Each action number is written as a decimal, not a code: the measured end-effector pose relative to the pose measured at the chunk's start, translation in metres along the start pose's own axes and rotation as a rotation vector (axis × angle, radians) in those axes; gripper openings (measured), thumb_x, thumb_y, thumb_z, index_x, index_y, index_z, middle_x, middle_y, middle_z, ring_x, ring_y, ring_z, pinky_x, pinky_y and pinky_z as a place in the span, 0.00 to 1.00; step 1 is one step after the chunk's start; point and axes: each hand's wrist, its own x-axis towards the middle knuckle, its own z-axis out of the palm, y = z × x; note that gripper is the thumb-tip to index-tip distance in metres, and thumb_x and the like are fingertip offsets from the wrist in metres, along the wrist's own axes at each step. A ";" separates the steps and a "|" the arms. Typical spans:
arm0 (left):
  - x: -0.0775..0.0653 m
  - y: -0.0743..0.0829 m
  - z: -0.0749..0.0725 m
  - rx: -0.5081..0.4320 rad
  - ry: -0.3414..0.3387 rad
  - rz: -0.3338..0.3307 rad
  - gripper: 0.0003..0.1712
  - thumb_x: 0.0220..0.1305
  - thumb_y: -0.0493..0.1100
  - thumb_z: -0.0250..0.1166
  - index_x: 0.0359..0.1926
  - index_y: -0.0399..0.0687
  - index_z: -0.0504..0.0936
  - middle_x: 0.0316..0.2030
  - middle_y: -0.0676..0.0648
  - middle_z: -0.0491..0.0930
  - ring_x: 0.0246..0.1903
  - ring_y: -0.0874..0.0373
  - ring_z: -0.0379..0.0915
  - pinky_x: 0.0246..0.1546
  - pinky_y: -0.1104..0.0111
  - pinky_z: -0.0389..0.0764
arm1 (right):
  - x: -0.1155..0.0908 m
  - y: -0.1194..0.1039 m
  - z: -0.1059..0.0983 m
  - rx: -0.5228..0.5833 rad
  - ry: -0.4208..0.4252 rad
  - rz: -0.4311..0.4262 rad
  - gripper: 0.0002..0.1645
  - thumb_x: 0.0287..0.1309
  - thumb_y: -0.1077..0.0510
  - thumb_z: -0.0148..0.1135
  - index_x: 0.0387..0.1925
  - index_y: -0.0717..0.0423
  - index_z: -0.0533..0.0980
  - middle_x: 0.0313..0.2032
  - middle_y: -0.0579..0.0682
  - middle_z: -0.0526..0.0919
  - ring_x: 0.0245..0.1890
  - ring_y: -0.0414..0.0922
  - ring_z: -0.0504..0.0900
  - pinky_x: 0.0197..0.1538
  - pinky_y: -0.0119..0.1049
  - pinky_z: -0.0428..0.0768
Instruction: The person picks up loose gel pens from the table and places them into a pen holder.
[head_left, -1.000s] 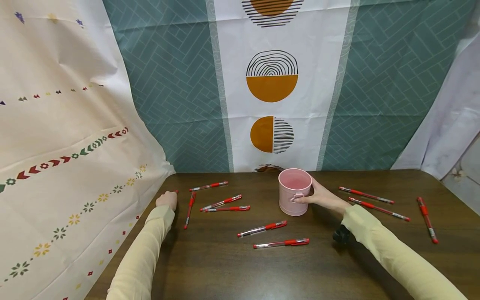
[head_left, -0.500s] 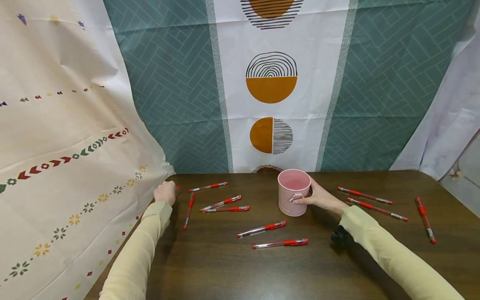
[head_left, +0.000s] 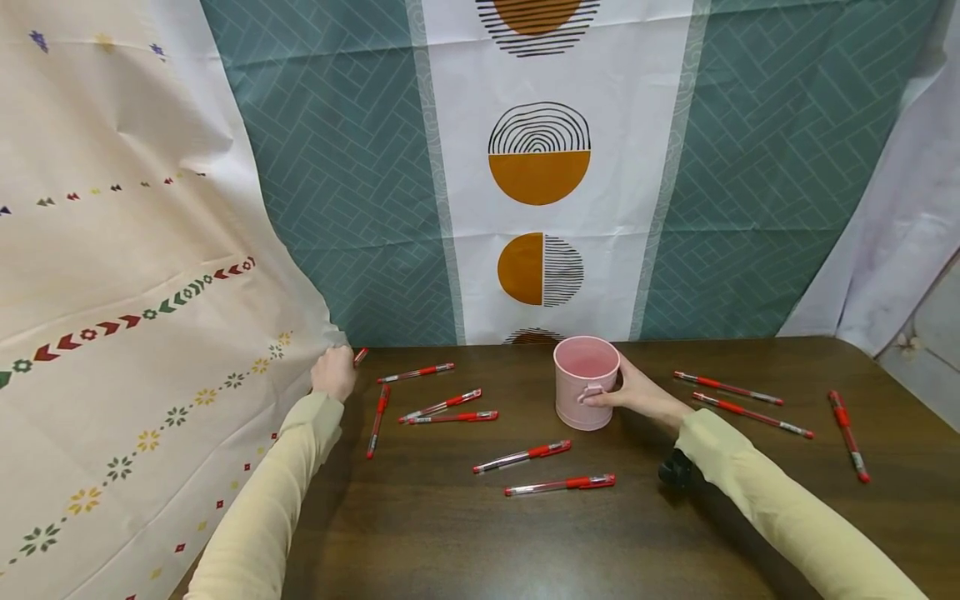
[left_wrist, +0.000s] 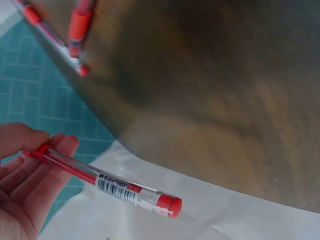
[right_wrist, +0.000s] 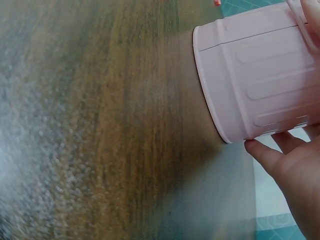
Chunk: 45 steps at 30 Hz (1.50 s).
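Note:
At the table's far left corner, my left hand (head_left: 334, 372) pinches a red-capped gel pen (left_wrist: 115, 186) between thumb and fingers. In the left wrist view, the clear barrel with its barcode label points out from the hand, past the table's edge. My right hand (head_left: 639, 395) grips a pink bucket (head_left: 576, 408) from its right side, thumb by the small front handle. Up close in the right wrist view, fingers (right_wrist: 265, 156) press against the bucket's ribbed wall. The bucket stands upright near the back edge; its inner floor is hidden.
Several red pens lie between the hands, among them a tilted pen (head_left: 378, 422) and a front pen (head_left: 559, 486). To the right lie three more, including an outer pen (head_left: 848, 435). Patterned curtains (head_left: 360, 208) hang behind the brown table (head_left: 450, 542).
My left hand has risen slightly and moved away from me, and more of its pen shows beside the fingers. The right hand and the bucket have stayed in place.

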 end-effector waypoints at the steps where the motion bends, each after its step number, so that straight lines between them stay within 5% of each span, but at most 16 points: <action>1: 0.001 0.002 -0.001 -0.009 0.012 0.009 0.09 0.48 0.28 0.62 0.16 0.36 0.73 0.20 0.36 0.75 0.21 0.39 0.73 0.19 0.51 0.73 | 0.000 0.000 0.000 0.003 -0.001 -0.008 0.51 0.45 0.57 0.70 0.65 0.49 0.49 0.58 0.55 0.61 0.56 0.54 0.60 0.56 0.55 0.58; 11: 0.007 0.034 -0.014 -0.097 0.075 0.059 0.17 0.47 0.26 0.56 0.11 0.43 0.62 0.08 0.50 0.57 0.11 0.57 0.50 0.12 0.65 0.57 | 0.001 0.004 0.000 0.006 0.009 -0.020 0.50 0.44 0.58 0.70 0.65 0.50 0.51 0.58 0.55 0.63 0.56 0.53 0.61 0.56 0.54 0.59; 21: 0.008 0.067 -0.025 -0.198 0.099 0.133 0.05 0.48 0.28 0.58 0.27 0.33 0.79 0.16 0.45 0.74 0.12 0.53 0.64 0.13 0.62 0.67 | 0.001 0.001 0.000 0.001 0.011 -0.019 0.49 0.44 0.57 0.70 0.65 0.49 0.52 0.58 0.56 0.63 0.56 0.55 0.60 0.56 0.55 0.59; 33: 0.007 0.109 -0.041 -0.242 0.070 0.174 0.09 0.52 0.30 0.57 0.35 0.34 0.79 0.21 0.45 0.76 0.15 0.54 0.65 0.16 0.63 0.68 | 0.000 -0.002 -0.002 0.005 -0.015 -0.016 0.50 0.45 0.58 0.70 0.65 0.52 0.50 0.58 0.59 0.61 0.56 0.57 0.60 0.55 0.54 0.59; 45: 0.004 0.133 -0.046 -0.259 0.086 0.235 0.07 0.53 0.31 0.60 0.36 0.35 0.79 0.24 0.44 0.78 0.17 0.55 0.69 0.20 0.63 0.74 | 0.000 -0.008 -0.002 -0.032 -0.012 -0.022 0.50 0.44 0.57 0.71 0.64 0.53 0.51 0.58 0.58 0.62 0.55 0.55 0.61 0.56 0.54 0.59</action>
